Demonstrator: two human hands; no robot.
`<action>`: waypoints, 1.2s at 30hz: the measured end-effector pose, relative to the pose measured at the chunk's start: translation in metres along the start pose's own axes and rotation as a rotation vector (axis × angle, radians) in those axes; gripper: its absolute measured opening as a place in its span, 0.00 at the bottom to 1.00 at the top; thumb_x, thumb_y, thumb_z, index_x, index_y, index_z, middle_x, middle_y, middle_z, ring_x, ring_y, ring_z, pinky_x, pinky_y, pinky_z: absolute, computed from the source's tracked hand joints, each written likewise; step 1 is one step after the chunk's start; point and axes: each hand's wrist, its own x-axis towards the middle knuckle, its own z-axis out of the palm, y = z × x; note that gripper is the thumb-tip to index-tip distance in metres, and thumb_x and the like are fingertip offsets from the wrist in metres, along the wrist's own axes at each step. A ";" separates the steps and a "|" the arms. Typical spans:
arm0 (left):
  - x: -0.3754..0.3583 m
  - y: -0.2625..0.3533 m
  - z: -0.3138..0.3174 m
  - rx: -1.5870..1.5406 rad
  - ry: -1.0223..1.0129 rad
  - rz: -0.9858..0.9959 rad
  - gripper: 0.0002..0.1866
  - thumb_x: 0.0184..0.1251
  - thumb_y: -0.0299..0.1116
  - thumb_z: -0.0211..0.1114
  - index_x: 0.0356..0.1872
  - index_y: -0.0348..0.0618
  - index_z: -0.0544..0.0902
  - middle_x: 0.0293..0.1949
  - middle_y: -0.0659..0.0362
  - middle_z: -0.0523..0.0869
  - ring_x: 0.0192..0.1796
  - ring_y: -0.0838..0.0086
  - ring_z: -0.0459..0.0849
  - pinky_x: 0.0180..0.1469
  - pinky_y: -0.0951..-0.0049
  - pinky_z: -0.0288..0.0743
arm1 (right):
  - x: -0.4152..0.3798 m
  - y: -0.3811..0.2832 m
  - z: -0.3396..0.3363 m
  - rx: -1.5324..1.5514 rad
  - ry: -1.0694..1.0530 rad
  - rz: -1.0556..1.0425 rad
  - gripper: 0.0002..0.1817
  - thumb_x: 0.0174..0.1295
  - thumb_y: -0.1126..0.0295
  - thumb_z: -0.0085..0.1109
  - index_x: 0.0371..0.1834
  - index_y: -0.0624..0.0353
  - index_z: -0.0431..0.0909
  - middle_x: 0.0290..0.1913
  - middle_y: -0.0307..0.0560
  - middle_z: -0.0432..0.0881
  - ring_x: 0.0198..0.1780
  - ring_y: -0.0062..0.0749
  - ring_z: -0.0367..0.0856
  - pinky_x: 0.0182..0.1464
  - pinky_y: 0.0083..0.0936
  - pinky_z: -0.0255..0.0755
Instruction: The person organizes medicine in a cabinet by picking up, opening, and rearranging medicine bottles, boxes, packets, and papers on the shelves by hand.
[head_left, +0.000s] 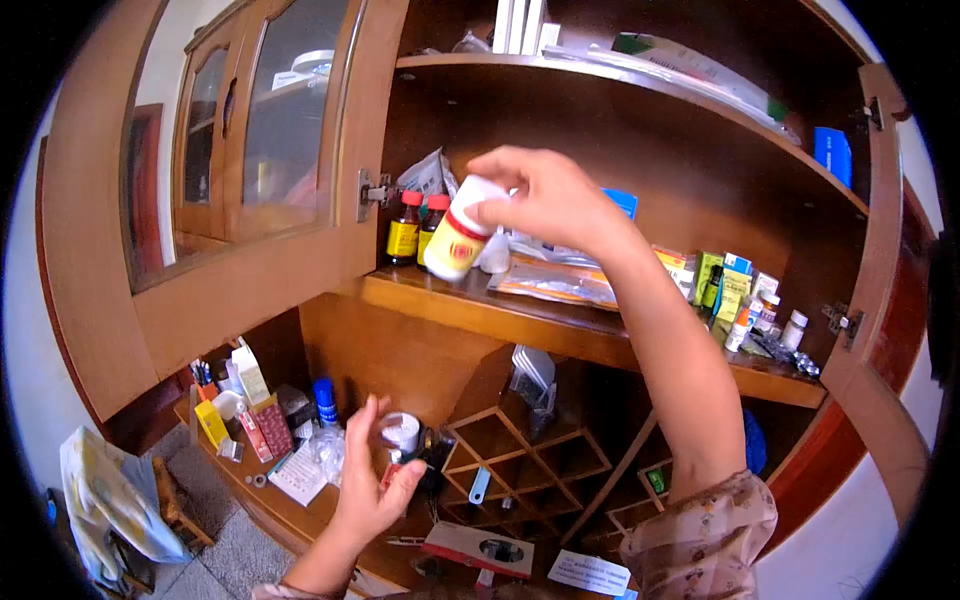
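My right hand point(545, 195) grips a white pill bottle point(462, 238) with a yellow and red label by its top. The bottle is tilted and in front of the middle cabinet shelf point(590, 325). Just behind it, two dark bottles with red caps and yellow labels point(404, 232) stand at the shelf's left end. A small white bottle point(495, 255) is partly hidden beside the held one. Lower down, my left hand point(370, 485) is held up with fingers apart and nothing in it, in front of a white round container point(401, 432) on the lower counter.
An open glass-paned door point(240, 270) is on the left, another door point(885, 440) on the right. Medicine boxes and small bottles point(740, 300) crowd the shelf's right end. A blue-capped bottle point(325, 400) stands on the counter, left of a wooden lattice rack point(525, 460).
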 end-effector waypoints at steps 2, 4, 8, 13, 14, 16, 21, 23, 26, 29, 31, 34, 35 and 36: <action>-0.013 -0.006 -0.003 0.028 -0.042 -0.069 0.39 0.54 0.29 0.68 0.66 0.34 0.59 0.56 0.44 0.71 0.57 0.56 0.73 0.59 0.64 0.66 | 0.024 0.010 -0.014 -0.095 0.070 0.080 0.28 0.46 0.57 0.66 0.48 0.63 0.78 0.44 0.59 0.83 0.47 0.43 0.82 0.51 0.33 0.75; -0.033 -0.018 -0.008 0.062 -0.060 -0.165 0.36 0.54 0.29 0.69 0.64 0.34 0.63 0.54 0.45 0.72 0.55 0.57 0.75 0.57 0.65 0.69 | 0.043 0.023 -0.018 -0.220 0.143 0.113 0.27 0.45 0.58 0.67 0.47 0.63 0.79 0.44 0.60 0.82 0.47 0.45 0.82 0.51 0.34 0.75; -0.062 -0.027 -0.028 0.168 -0.100 -0.227 0.32 0.58 0.24 0.66 0.65 0.38 0.64 0.56 0.52 0.72 0.48 0.69 0.79 0.49 0.72 0.75 | 0.066 0.054 -0.004 -0.298 0.224 0.185 0.24 0.44 0.58 0.70 0.43 0.60 0.81 0.44 0.58 0.82 0.48 0.47 0.81 0.53 0.35 0.74; -0.081 -0.021 -0.037 0.094 -0.018 -0.358 0.25 0.57 0.23 0.66 0.58 0.35 0.70 0.51 0.53 0.75 0.45 0.71 0.80 0.49 0.73 0.74 | 0.091 0.083 0.023 -0.128 0.303 0.233 0.22 0.45 0.58 0.70 0.42 0.59 0.82 0.44 0.57 0.82 0.48 0.47 0.81 0.53 0.34 0.74; -0.084 -0.021 -0.039 0.134 -0.028 -0.350 0.24 0.57 0.24 0.66 0.56 0.35 0.71 0.50 0.53 0.76 0.45 0.70 0.80 0.49 0.73 0.74 | 0.095 0.085 0.028 -0.160 0.288 0.248 0.22 0.45 0.58 0.70 0.42 0.58 0.82 0.44 0.56 0.83 0.48 0.46 0.81 0.53 0.34 0.74; -0.086 -0.019 -0.043 0.177 -0.044 -0.350 0.23 0.57 0.24 0.66 0.55 0.34 0.72 0.49 0.53 0.76 0.45 0.70 0.80 0.49 0.73 0.74 | 0.100 0.095 0.035 -0.220 0.242 0.271 0.21 0.45 0.57 0.70 0.41 0.57 0.83 0.44 0.54 0.83 0.48 0.46 0.81 0.53 0.34 0.74; -0.089 -0.017 -0.042 0.328 -0.017 -0.304 0.20 0.56 0.26 0.67 0.51 0.34 0.76 0.50 0.50 0.77 0.51 0.65 0.78 0.53 0.69 0.73 | 0.108 0.112 0.048 -0.255 0.246 0.265 0.19 0.47 0.56 0.69 0.38 0.58 0.84 0.40 0.53 0.84 0.43 0.43 0.83 0.48 0.33 0.75; -0.093 -0.022 -0.043 0.219 -0.006 -0.376 0.18 0.60 0.28 0.65 0.51 0.36 0.77 0.48 0.53 0.79 0.50 0.68 0.78 0.53 0.69 0.72 | 0.112 0.115 0.047 -0.239 0.246 0.267 0.19 0.47 0.56 0.69 0.37 0.58 0.84 0.40 0.52 0.85 0.42 0.42 0.84 0.48 0.33 0.75; -0.100 -0.032 -0.044 0.131 -0.019 -0.433 0.17 0.63 0.30 0.64 0.52 0.37 0.76 0.50 0.55 0.80 0.49 0.70 0.79 0.53 0.68 0.73 | 0.112 0.120 0.050 -0.246 0.249 0.278 0.18 0.48 0.55 0.69 0.35 0.57 0.84 0.38 0.51 0.85 0.41 0.40 0.84 0.46 0.32 0.76; -0.097 -0.030 -0.040 0.149 -0.020 -0.443 0.19 0.58 0.28 0.66 0.51 0.36 0.77 0.51 0.51 0.78 0.50 0.66 0.79 0.52 0.68 0.74 | 0.107 0.110 0.041 -0.202 0.197 0.316 0.17 0.46 0.55 0.69 0.33 0.54 0.85 0.41 0.52 0.84 0.46 0.44 0.82 0.51 0.34 0.75; -0.095 -0.028 -0.037 0.152 -0.006 -0.477 0.18 0.55 0.25 0.68 0.48 0.35 0.78 0.50 0.49 0.78 0.51 0.64 0.79 0.52 0.69 0.74 | 0.106 0.110 0.036 -0.206 0.147 0.338 0.17 0.46 0.55 0.69 0.33 0.54 0.85 0.41 0.52 0.84 0.45 0.44 0.82 0.51 0.34 0.74; -0.093 -0.031 -0.035 0.328 -0.062 -0.322 0.15 0.55 0.25 0.68 0.45 0.35 0.80 0.50 0.49 0.78 0.48 0.64 0.81 0.48 0.71 0.76 | 0.108 0.122 0.041 -0.238 0.126 0.334 0.18 0.47 0.55 0.68 0.35 0.55 0.84 0.43 0.54 0.84 0.47 0.45 0.82 0.51 0.34 0.74; -0.091 -0.030 -0.034 0.261 -0.065 -0.362 0.15 0.55 0.25 0.67 0.45 0.35 0.80 0.49 0.49 0.78 0.47 0.64 0.81 0.47 0.71 0.76 | 0.109 0.126 0.042 -0.247 0.139 0.316 0.18 0.47 0.55 0.68 0.36 0.56 0.84 0.43 0.54 0.84 0.47 0.45 0.81 0.51 0.34 0.74; -0.090 -0.029 -0.033 0.193 -0.066 -0.402 0.15 0.55 0.25 0.67 0.45 0.35 0.80 0.49 0.49 0.78 0.46 0.64 0.82 0.47 0.72 0.77 | 0.108 0.126 0.041 -0.246 0.123 0.322 0.21 0.47 0.53 0.68 0.38 0.57 0.84 0.45 0.55 0.83 0.49 0.46 0.81 0.52 0.34 0.73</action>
